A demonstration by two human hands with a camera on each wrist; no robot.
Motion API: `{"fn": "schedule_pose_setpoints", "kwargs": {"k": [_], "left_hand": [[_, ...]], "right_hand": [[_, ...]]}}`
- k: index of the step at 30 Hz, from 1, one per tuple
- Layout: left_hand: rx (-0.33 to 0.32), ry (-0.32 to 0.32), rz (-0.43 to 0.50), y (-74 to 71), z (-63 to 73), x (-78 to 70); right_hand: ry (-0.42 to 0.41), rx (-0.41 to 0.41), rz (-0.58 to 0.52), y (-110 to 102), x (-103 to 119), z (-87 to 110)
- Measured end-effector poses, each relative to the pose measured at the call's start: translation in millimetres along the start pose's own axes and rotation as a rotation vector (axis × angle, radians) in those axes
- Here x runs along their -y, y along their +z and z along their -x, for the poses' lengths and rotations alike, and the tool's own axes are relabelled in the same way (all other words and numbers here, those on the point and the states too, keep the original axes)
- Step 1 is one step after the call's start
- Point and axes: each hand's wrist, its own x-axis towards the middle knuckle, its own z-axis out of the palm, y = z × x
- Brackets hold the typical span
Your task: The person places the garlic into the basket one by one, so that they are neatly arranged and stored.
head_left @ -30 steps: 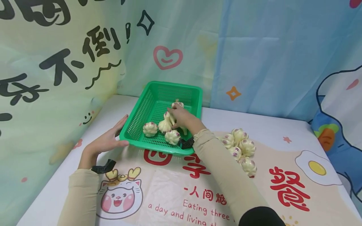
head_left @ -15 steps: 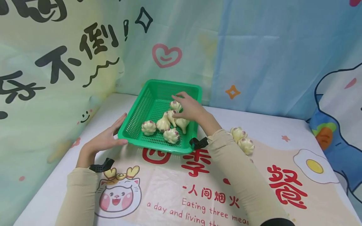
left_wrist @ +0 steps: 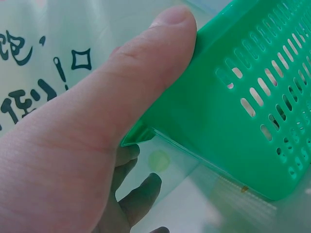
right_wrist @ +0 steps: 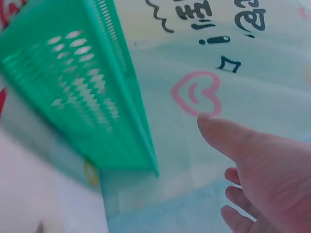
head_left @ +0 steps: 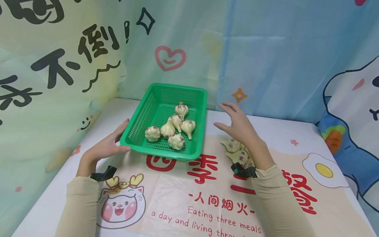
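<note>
Several garlic bulbs (head_left: 176, 141), cream with purple marks, lie in a green plastic basket (head_left: 127, 146). My left hand (head_left: 105, 146) is at the basket's front left corner, its thumb to the front and its fingers along the left side. In the left wrist view, the straight thumb (left_wrist: 160, 53) lies against the basket's green rim (left_wrist: 214, 34), with the other fingers loosely spread below the corner. To the right of the basket, my right hand (head_left: 241, 126) is in the air, fingers spread and holding nothing. Below it lie more garlic bulbs (head_left: 238, 157), partly hidden by the right wrist.
The white table bears a printed beige mat (head_left: 177, 197) with red characters and a cartoon cat. Printed curtains (head_left: 266, 65) hang behind the table and along its left. The basket stands near the back curtain.
My right hand has left the garlic in the basket and moved right, over the rim, toward the bulbs on the table. The left hand stays at the basket's corner.
</note>
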Motion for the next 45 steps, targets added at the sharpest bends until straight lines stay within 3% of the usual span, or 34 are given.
{"fn": "schedule_pose_setpoints", "kwargs": {"k": [11,19,26,31,38,45], "left_hand": [[0.000,0.003,-0.013,0.0,0.7,0.2],[0.005,0.002,-0.005,1.6,0.4,0.0],[-0.001,-0.010,-0.020,0.1,-1.2,-0.6],[0.006,-0.018,-0.032,0.7,-1.3,-0.6],[-0.002,-0.022,-0.032,2.1,-0.5,-0.1],[0.003,0.001,-0.033,1.4,-0.3,-1.8]], "right_hand": [[0.095,-0.043,0.041,-7,-43,72.8],[0.090,-0.039,0.076,-4,-63,118.9],[0.258,0.011,0.134,7,-64,156.0],[0.335,0.078,0.095,12,-67,167.8],[0.371,0.117,-0.134,18,-87,171.1],[0.455,0.196,-0.241,23,-102,169.1]]}}
